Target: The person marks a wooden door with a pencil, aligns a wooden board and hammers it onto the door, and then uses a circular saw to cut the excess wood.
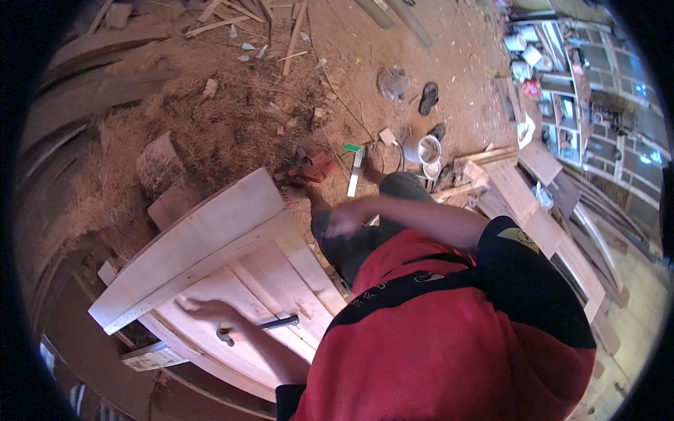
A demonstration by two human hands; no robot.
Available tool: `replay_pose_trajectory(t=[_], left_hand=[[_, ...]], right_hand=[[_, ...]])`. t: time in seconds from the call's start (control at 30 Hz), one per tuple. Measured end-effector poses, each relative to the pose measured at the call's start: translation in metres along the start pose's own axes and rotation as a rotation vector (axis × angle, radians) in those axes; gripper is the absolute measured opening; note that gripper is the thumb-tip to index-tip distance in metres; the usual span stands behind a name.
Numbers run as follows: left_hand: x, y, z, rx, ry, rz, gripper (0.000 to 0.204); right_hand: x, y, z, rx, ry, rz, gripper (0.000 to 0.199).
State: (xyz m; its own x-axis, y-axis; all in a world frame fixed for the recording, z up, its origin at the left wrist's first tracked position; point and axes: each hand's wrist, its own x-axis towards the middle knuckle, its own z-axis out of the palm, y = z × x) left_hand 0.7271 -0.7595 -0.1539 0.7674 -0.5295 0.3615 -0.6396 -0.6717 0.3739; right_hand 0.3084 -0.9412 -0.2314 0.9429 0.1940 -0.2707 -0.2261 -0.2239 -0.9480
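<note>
My left hand [200, 309] is over the pale wooden panel [242, 281], its fingers stretched out and nothing seen in them. Whether it touches the wood, I cannot tell. A hammer [282, 323] with a dark grip lies on the panel, partly covered by my left forearm; its metal head shows on the other side of the arm. Along the panel's far edge runs a wide, curved-edged board [203, 238]. My right hand [347, 216] is smeared by motion above my dark-clothed leg, and its fingers are not clear.
A try square [356, 172] with a green handle lies by my foot, near an orange-red object [316, 167]. White buckets [428, 149] and a dark sandal [429, 98] are beyond. Planks [533, 203] lie at the right; shavings [210, 119] and offcuts cover the ground.
</note>
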Motion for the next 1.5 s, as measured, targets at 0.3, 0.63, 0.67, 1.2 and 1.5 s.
replay_pose_trajectory(t=[0.3,0.63,0.67,1.2,1.5], left_hand=[[-0.099,0.159,0.070,0.361,-0.179,0.321,0.062],[-0.098,0.172,0.079,0.554,-0.068,0.889,0.055],[-0.093,0.158,0.062,0.622,-0.067,0.849,0.056],[-0.126,0.185,0.052,0.508,-0.339,0.283,0.067],[-0.232,0.106,-0.027,0.325,-0.473,0.705,0.079]], right_hand=[[-0.402,0.177,0.130,-0.186,0.525,1.243,0.029],[-0.402,0.188,0.302,0.470,0.721,1.228,0.024],[-0.393,0.212,0.342,0.347,0.517,1.218,0.024],[-0.155,0.026,0.730,1.184,0.983,1.137,0.042],[-0.163,-0.050,0.790,1.078,1.919,1.544,0.032]])
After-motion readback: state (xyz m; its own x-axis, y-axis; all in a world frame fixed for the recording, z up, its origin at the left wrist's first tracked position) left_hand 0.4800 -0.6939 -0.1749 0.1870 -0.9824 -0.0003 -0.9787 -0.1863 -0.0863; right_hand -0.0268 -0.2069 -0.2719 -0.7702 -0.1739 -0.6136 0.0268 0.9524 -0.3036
